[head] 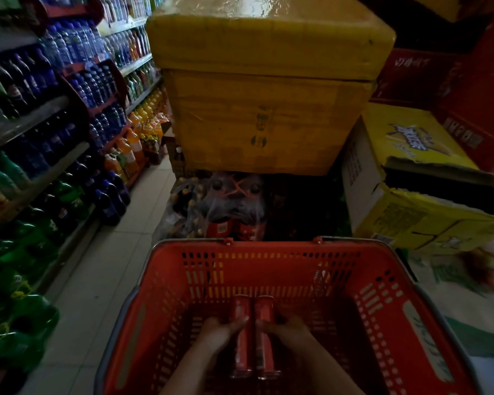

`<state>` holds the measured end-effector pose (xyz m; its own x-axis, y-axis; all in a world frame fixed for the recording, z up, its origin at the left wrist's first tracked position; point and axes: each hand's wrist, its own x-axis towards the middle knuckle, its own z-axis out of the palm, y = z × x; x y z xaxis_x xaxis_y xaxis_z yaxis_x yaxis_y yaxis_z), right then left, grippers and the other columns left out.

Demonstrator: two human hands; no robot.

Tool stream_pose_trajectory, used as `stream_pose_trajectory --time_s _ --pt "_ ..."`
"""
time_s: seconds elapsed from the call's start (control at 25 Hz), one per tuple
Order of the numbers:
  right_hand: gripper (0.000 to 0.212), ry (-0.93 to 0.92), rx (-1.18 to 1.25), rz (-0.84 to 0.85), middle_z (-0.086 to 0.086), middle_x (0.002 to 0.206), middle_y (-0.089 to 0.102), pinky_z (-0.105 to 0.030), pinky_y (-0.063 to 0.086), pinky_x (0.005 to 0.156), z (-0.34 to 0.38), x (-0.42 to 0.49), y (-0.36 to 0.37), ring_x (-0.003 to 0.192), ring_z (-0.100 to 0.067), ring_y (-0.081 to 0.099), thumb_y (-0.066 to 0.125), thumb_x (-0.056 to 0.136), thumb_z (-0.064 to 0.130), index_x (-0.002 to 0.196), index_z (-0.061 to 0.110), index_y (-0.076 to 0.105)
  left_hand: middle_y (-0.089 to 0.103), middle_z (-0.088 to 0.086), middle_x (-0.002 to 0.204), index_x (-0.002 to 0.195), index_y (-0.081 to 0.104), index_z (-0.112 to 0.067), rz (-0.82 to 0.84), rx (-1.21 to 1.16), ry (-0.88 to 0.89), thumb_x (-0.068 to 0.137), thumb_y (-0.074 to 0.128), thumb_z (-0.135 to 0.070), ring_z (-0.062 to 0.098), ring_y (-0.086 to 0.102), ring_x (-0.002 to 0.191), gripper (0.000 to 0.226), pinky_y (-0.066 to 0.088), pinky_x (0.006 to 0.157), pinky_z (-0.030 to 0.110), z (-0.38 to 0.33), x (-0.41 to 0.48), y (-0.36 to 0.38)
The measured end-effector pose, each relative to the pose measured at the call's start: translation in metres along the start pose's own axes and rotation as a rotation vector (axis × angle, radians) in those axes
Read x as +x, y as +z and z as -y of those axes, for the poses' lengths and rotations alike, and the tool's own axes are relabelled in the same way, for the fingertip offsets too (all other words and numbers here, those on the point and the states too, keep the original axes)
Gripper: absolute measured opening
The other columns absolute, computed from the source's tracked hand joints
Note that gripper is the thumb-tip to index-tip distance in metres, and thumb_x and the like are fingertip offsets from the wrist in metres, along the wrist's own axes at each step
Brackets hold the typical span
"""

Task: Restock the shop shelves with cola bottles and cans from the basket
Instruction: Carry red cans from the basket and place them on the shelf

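- I see my left hand (217,336) with its fingers (236,323) curled round the left can (242,307)
- My right hand (290,333) grips the right can (264,307) likewise, fingers wrapped round it
- Both red cans sit side by side inside the red basket (271,243), ends pointing to 12 o'clock
- At 12 o'clock, beyond the basket rim, stands a wrapped pack of cola bottles (231,212) under a big yellow box (268,124)
- At 9 to 10 o'clock run the shelves (54,162), full of drink bottles
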<state>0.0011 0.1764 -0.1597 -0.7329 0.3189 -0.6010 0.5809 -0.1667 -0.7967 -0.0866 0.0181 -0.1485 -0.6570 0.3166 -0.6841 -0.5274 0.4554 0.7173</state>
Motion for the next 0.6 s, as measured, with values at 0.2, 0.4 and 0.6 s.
stream_pose_trajectory --time_s 0.2,0.4,0.6 --pt "0.033 0.006 0.065 0.114 -0.006 0.096 0.074 -0.019 0.054 0.054 0.048 -0.029 -0.012 0.076 -0.013 0.070 0.074 0.082 0.008 0.113 0.005 0.066 0.073 0.006 0.095 0.108 0.065 -0.010 0.112 -0.120 0.038 0.071 0.081 -0.036 0.019 0.069 0.086 0.048 0.053 0.069 0.026 -0.028 -0.016 -0.020" --pt "0.064 -0.127 0.153 0.132 -0.012 0.105 0.073 -0.043 0.059 0.080 0.090 -0.059 -0.015 0.096 -0.028 0.071 0.085 0.062 0.025 0.118 0.010 0.061 0.076 0.009 0.094 0.105 0.068 -0.008 0.164 -0.197 0.187 0.067 0.083 -0.037 0.028 0.072 0.092 0.049 0.056 0.087 0.043 -0.064 -0.056 -0.038" --pt "0.062 -0.294 0.217 0.178 -0.016 0.110 0.072 -0.044 0.059 0.075 0.127 -0.082 0.000 0.096 -0.030 0.071 0.082 0.063 0.025 0.119 0.010 0.060 0.075 0.015 0.094 0.103 0.071 -0.003 0.107 -0.290 0.362 0.074 0.077 -0.032 0.029 0.072 0.090 0.042 0.059 0.078 0.037 -0.093 -0.104 -0.058"
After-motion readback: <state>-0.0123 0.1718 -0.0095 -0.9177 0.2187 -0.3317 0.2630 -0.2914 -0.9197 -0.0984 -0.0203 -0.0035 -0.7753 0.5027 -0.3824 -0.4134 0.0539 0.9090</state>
